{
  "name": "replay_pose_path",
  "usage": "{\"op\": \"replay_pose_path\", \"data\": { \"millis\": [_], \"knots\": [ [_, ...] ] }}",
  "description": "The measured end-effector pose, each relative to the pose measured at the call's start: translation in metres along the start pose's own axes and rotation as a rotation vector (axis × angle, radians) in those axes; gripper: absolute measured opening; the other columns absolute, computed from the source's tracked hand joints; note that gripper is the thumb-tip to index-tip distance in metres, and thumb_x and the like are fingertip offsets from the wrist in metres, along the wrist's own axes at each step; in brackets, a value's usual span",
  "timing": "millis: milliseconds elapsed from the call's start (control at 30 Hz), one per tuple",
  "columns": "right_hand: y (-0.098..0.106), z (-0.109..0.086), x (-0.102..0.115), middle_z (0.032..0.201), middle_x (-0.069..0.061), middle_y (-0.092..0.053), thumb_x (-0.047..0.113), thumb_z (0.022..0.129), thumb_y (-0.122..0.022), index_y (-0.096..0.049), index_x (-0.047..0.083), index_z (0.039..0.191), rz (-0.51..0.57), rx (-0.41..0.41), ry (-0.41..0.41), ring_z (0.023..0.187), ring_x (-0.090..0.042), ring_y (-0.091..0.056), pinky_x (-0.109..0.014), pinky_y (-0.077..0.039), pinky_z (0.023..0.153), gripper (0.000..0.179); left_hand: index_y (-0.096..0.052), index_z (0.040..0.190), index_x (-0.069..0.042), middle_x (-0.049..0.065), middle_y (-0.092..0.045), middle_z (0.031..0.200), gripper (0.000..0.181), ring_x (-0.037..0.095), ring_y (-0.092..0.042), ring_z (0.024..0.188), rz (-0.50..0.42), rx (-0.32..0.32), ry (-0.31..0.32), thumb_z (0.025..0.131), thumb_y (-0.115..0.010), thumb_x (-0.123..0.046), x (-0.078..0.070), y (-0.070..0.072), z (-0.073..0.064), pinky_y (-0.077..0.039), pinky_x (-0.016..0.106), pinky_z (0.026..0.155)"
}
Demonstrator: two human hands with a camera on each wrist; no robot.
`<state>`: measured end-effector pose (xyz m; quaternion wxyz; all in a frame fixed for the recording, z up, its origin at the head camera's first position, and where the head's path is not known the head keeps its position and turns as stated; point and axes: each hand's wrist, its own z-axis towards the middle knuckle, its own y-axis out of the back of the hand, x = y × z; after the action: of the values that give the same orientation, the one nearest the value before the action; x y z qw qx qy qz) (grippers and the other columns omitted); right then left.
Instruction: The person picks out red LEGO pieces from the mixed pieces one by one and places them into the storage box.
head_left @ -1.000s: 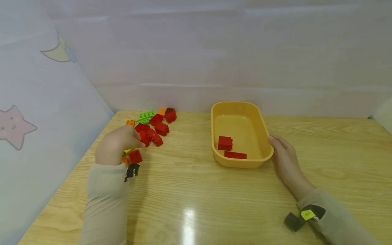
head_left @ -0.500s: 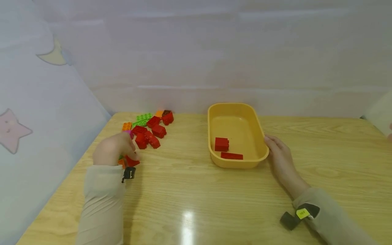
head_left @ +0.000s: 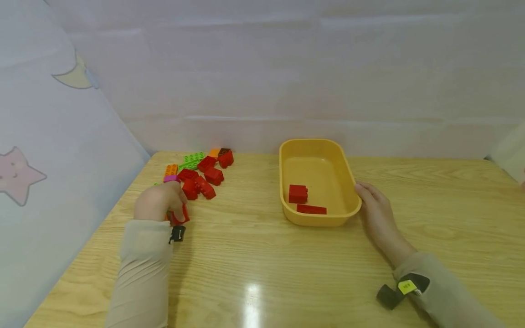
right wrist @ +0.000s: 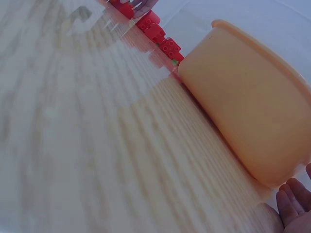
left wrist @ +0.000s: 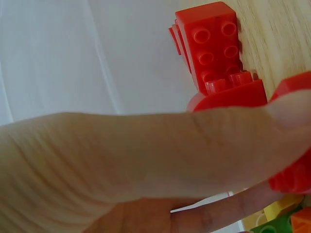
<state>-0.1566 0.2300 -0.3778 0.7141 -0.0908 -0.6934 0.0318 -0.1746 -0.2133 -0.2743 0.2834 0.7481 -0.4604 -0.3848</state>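
In the head view my left hand [head_left: 159, 201] is at the near end of a loose group of toy building bricks. It pinches a red brick [head_left: 186, 215]; in the left wrist view the thumb crosses that brick [left wrist: 289, 180], hiding much of it. Just beyond the fingers lie several more red bricks [head_left: 204, 187]. My right hand [head_left: 379, 214] is at the right side of a yellow tub [head_left: 316, 220], its fingertips touching the outer wall near the rim. Inside the tub sit a red block [head_left: 297, 194] and a long red brick [head_left: 311, 209].
Behind the red bricks are green bricks [head_left: 192, 161], an orange brick [head_left: 171, 170] and a magenta brick [head_left: 172, 178]. A pale cloth [head_left: 262, 82] hangs along the table's back and left edges. The wooden table [head_left: 246, 255] spreads out in front.
My left hand has come nearer, from over the middle of the bricks to the nearest red brick, and its fingers have closed on it. The right hand stays at the tub.
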Motion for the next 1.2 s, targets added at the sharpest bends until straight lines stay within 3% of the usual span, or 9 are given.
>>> {"op": "replay_pose_path", "data": {
  "millis": [300, 567, 933, 1100, 1200],
  "knots": [
    [0.000, 0.000, 0.000, 0.110, 0.006, -0.062, 0.029, 0.102, -0.057, -0.065, 0.014, 0.113, -0.004, -0.002, -0.003, 0.099, -0.006, -0.060, -0.015, -0.051, 0.082, 0.020, -0.058, 0.115, 0.003, 0.014, -0.065, 0.094, 0.036, 0.028, -0.067, 0.078, -0.068, 0.000, 0.002, 0.085, -0.075, -0.004, -0.001, -0.002, 0.001, -0.055, 0.035, 0.066],
    [0.001, 0.001, -0.001, 0.111, 0.007, -0.061, 0.028, 0.103, -0.056, -0.064, 0.014, 0.113, 0.005, 0.009, -0.008, 0.099, -0.005, -0.060, -0.015, -0.051, 0.082, 0.019, -0.054, 0.128, 0.002, 0.011, -0.067, 0.092, 0.063, 0.026, -0.064, 0.083, 0.005, 0.034, 0.009, 0.075, -0.086, -0.011, 0.001, -0.001, 0.004, -0.053, 0.035, 0.069],
    [0.000, 0.000, -0.001, 0.110, 0.006, -0.062, 0.028, 0.102, -0.057, -0.064, 0.014, 0.113, 0.011, -0.001, -0.005, 0.099, -0.006, -0.059, -0.016, -0.051, 0.082, 0.019, -0.058, 0.114, 0.000, 0.012, -0.060, 0.097, 0.039, 0.025, -0.061, 0.076, 0.004, 0.007, 0.021, 0.079, -0.076, -0.004, 0.000, -0.004, 0.004, -0.051, 0.029, 0.062],
    [0.000, 0.001, -0.001, 0.109, 0.006, -0.063, 0.028, 0.102, -0.057, -0.065, 0.013, 0.112, 0.005, 0.001, 0.002, 0.098, -0.006, -0.059, -0.016, -0.051, 0.081, 0.020, -0.052, 0.099, -0.002, 0.006, -0.054, 0.084, 0.028, 0.019, -0.054, 0.061, 0.010, -0.017, 0.015, 0.075, -0.068, 0.001, -0.007, -0.001, -0.004, -0.045, 0.025, 0.055],
    [0.000, 0.001, -0.001, 0.110, 0.005, -0.062, 0.028, 0.102, -0.057, -0.065, 0.014, 0.112, 0.005, 0.004, 0.002, 0.099, -0.006, -0.059, -0.015, -0.051, 0.081, 0.019, -0.051, 0.093, -0.004, 0.004, -0.051, 0.082, 0.024, 0.018, -0.050, 0.063, 0.034, -0.051, -0.011, 0.075, -0.066, 0.000, -0.014, 0.002, -0.013, -0.041, 0.027, 0.057]
  ]
}}
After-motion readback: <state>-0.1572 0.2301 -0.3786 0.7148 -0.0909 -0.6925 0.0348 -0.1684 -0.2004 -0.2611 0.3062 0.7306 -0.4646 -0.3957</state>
